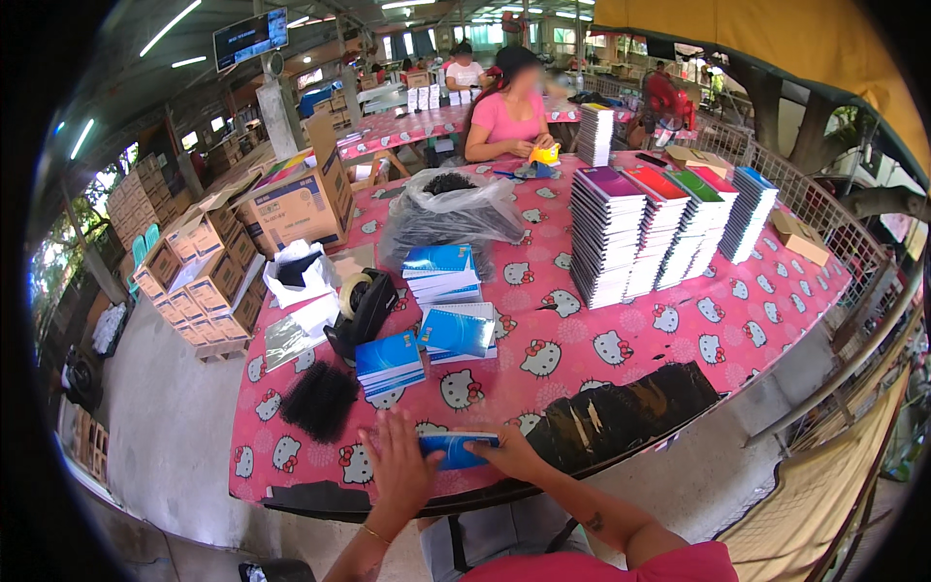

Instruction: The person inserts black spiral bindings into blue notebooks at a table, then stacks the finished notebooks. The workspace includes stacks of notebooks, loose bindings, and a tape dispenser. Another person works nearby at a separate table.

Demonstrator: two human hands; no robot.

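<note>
A small blue-covered notebook [456, 449] lies at the near edge of the table in front of me. My right hand [509, 453] grips its right end, thumb on the cover. Stretched out beside its left end is my left hand [401, 464], fingers extended; the palm side is hidden. Just beyond are stacks of blue-covered notebooks: one at the left [391, 361], another to its right [458, 332], and a third behind [441, 272]. A pile of black spiral binding coils [320, 400] lies left of my left hand.
A tape dispenser [364, 312] stands behind the coils. A clear plastic bag [451, 218] holds more coils. Tall spiral notebook stacks [606, 238] stand at right. A dark worn strip [626, 412] lines the near edge. Across the table sits a co-worker [509, 116]; cartons [296, 204] stand left.
</note>
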